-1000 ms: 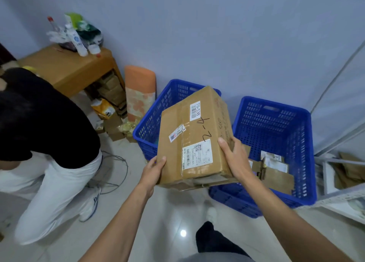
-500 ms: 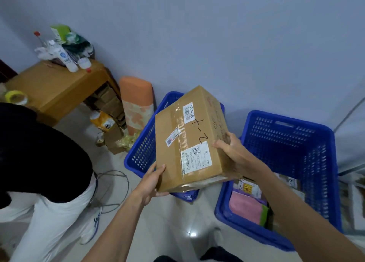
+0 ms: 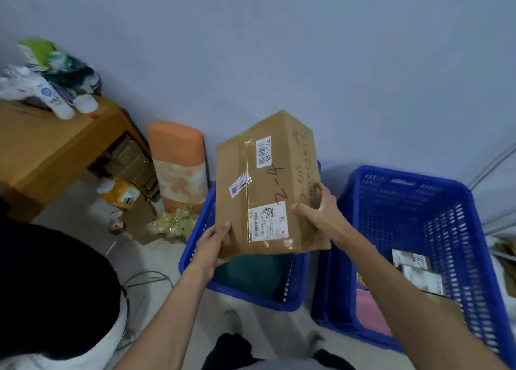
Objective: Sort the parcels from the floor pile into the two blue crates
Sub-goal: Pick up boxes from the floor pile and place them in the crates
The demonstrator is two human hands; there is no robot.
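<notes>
Here both hands (image 3: 215, 244) grip the cardboard parcel (image 3: 268, 185).

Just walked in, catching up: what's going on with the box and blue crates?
A person grips a cardboard box with both hands, left hand at its near left corner, right hand on its right side, holding it over the left blue crate. The right blue crate has a few parcels in it. Another person in a black top is at the left.
</notes>
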